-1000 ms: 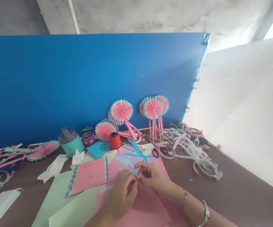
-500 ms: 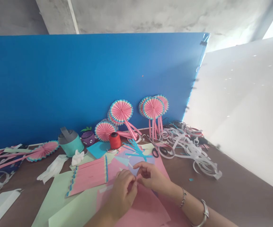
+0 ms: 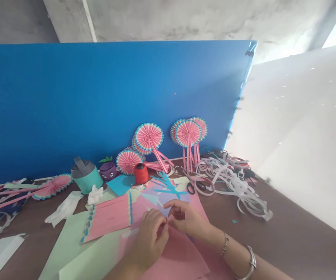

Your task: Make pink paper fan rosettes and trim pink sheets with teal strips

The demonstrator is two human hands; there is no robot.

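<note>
My left hand [image 3: 154, 235] and my right hand [image 3: 187, 219] meet over a pink paper sheet [image 3: 182, 258], fingers pinched together. Between their fingertips shows a small bit of pink paper [image 3: 169, 218]; most of it is hidden by the fingers, and I cannot tell if it joins the sheet below. Left of my hands lies a pleated pink paper [image 3: 109, 217] with blue and pale edges. Blue paper strips [image 3: 166, 184] and a pair of scissors [image 3: 191, 188] lie just beyond my right hand.
Pink round paper fans [image 3: 148, 137] lean on the blue partition [image 3: 98, 97]. A red thread spool [image 3: 141, 174], a purple pot [image 3: 108, 171] and a teal container [image 3: 87, 177] stand at the back. White tape strips [image 3: 226, 179] are heaped at right. Green paper [image 3: 86, 256] lies at left.
</note>
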